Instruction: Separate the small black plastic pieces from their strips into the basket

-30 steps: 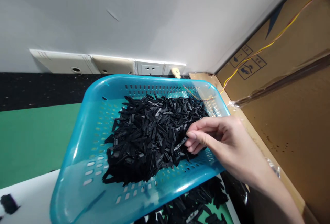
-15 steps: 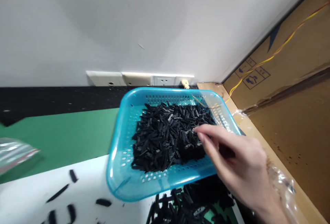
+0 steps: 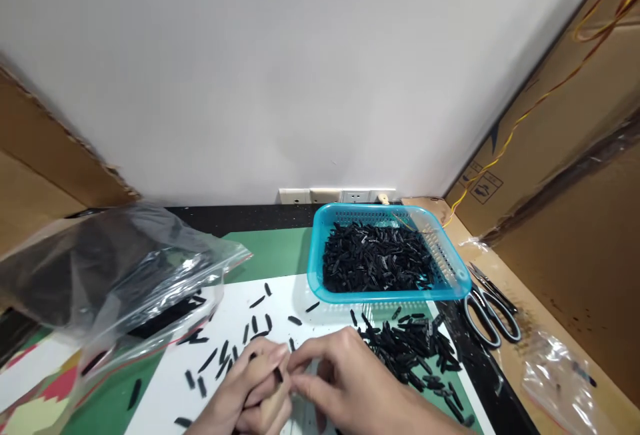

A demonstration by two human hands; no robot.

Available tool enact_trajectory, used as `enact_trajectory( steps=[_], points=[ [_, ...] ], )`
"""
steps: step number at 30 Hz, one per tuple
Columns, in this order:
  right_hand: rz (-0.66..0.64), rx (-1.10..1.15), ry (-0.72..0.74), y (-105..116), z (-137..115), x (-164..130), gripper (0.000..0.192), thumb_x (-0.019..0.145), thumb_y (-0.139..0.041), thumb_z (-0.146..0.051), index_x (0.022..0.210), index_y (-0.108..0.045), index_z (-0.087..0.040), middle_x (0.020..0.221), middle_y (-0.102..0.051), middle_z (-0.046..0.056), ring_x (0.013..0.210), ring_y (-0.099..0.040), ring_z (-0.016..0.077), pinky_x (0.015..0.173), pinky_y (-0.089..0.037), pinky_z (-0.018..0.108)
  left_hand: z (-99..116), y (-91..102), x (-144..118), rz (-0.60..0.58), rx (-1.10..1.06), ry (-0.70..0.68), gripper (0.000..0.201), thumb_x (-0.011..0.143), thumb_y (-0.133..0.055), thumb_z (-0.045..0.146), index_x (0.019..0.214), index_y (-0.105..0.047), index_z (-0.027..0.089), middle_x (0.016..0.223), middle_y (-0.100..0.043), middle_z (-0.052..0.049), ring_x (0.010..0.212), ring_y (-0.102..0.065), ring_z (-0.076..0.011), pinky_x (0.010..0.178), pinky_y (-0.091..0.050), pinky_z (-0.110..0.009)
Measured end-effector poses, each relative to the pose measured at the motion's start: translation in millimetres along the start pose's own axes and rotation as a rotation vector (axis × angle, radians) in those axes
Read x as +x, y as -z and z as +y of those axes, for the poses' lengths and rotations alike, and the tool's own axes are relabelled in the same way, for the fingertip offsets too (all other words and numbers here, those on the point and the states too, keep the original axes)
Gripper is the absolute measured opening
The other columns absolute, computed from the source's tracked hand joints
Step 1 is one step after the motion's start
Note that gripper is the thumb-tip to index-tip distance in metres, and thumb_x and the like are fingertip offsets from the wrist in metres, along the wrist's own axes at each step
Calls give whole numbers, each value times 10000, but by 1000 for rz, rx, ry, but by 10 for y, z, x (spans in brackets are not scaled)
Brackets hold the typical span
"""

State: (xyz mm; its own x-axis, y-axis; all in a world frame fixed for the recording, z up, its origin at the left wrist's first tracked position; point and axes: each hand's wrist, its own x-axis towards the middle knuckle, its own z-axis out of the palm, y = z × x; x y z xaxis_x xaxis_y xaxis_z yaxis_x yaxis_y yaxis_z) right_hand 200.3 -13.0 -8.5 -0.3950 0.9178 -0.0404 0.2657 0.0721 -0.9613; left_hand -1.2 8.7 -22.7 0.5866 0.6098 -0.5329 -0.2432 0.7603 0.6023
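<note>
Low at the near edge of the white-topped surface [image 3: 235, 315], the left hand [image 3: 250, 391] and right hand [image 3: 345, 385] meet fingertip to fingertip, both pinched together on one small black plastic clip [image 3: 278, 374]. Loose black clips [image 3: 220, 358] lie scattered just beyond them. A heap of black clips [image 3: 413, 351] sits right, before the blue perforated plastic basket [image 3: 314, 268], beside grey-handled scissors [image 3: 487, 311]; a clear plastic bag [image 3: 115, 268] lies left.

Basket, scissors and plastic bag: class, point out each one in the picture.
basket [image 3: 314, 263], head view, on its left blue wall.
scissors [image 3: 491, 318], head view, on the handle loops.
plastic bag [image 3: 120, 268], head view, on its clear, crumpled middle.
</note>
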Motion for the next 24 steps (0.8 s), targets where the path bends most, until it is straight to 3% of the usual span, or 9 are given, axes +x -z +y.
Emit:
enact_trajectory(
  steps=[4,9,14,16,24],
  points=[
    [53,144,-39,-42,-19,-4,246,941,-682,-267,1158,-789,-225,1013,-797,35,496,-625,87,460,-438,181,56,-61,14,-72,-30,4,671,770,-867,603,658,-315,237,427,-179,166,367,-41,-5,314,-155,-109],
    [43,341,-75,-2,-11,-21,394,931,-724,-399,1275,-721,-205,988,-777,51,484,-650,107,389,-448,171,105,-150,34,-177,-17,3,640,808,-851,557,633,-323,240,407,-206,165,317,-80,-15,280,-265,-132],
    [141,375,-22,19,105,-3,367,913,-749,-506,938,-778,-141,681,-698,17,486,-642,132,394,-467,185,96,-204,132,-202,67,-2,542,814,-855,507,655,-420,226,420,-266,155,326,-108,-21,285,-258,-137],
    [181,370,2,44,116,-8,394,881,-780,-530,863,-759,-137,652,-698,23,502,-650,146,407,-496,204,101,-215,152,-212,68,-25,495,820,-847,480,655,-466,210,436,-301,141,339,-121,-21,291,-246,-135],
    [362,372,141,189,-34,-117,375,864,-824,-504,890,-688,-155,675,-708,10,538,-696,135,470,-542,194,191,-259,84,-259,-45,-182,288,792,-763,344,647,-586,170,460,-213,138,390,-48,-34,281,-250,-126]
  ],
)
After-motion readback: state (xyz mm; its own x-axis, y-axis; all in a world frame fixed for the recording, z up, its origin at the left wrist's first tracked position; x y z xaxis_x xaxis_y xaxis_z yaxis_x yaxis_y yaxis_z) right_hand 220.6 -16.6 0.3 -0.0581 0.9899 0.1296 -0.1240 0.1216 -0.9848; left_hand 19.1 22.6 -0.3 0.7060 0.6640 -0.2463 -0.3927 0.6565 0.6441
